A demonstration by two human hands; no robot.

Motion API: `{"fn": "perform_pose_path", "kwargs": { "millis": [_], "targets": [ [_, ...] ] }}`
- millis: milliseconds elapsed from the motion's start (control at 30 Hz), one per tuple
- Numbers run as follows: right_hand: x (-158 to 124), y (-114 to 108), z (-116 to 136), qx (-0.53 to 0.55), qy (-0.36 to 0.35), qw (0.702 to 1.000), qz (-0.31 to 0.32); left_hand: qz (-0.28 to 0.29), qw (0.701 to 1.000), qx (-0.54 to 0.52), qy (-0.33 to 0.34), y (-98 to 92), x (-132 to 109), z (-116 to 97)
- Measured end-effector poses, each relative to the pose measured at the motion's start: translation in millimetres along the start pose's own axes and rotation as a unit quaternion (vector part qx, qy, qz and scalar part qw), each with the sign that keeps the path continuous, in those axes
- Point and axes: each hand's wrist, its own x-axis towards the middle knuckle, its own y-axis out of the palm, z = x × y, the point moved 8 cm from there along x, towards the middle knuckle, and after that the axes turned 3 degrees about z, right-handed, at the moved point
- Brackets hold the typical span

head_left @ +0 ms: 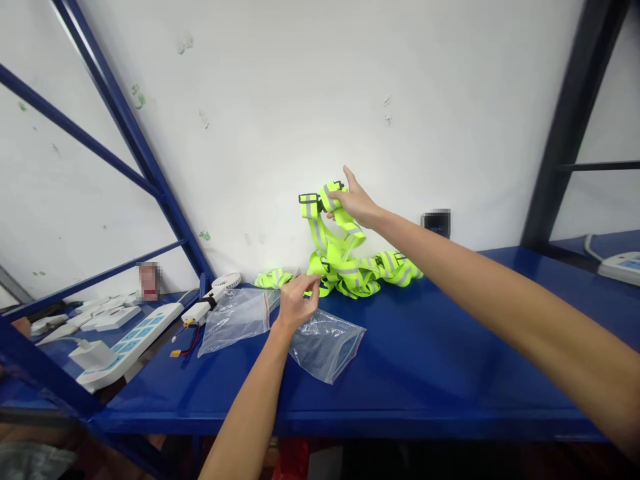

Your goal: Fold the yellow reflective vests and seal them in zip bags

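A fluorescent yellow-green reflective strap (320,233) with a silver stripe and black buckles hangs from my right hand (356,201), raised in front of the wall. The fingers there are closed round its upper part, with the index finger pointing up. Below, more of the same webbing lies in a tangled heap (357,277) on the blue shelf (425,353). My left hand (299,300) is closed in a pinch at the heap's left edge; what is between its fingertips is hidden. Under and beside that wrist lies a clear zip bag (327,343).
Another clear zip bag (237,320) lies left, near a white handheld fan (226,281) and a white device with a yellow-plugged cable (197,312). A white power strip (133,347) stands beyond the blue upright (173,207). A small dark device (437,223) rests against the wall.
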Motion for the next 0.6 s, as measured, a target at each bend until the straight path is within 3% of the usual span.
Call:
{"fn": "perform_pose_path", "kwargs": {
  "millis": [200, 400, 500, 600],
  "targets": [
    [-45, -14, 18, 0.120, -0.001, 0.991, 0.055, -0.014, 1.000, -0.018, 0.019, -6.8, 14, -16],
    [-103, -29, 2, 0.088, 0.061, 0.991, 0.084, -0.033, 0.998, -0.026, -0.049, 1.7, 30, -23],
    [-139, -30, -18, 0.103, 0.126, 0.976, 0.143, 0.019, 0.992, -0.090, -0.088, 21.1, 41, -32],
    [-176, -27, -37, 0.162, 0.190, 0.930, 0.271, 0.097, 0.977, -0.145, -0.126, 44.9, 48, -41]
  ]
}}
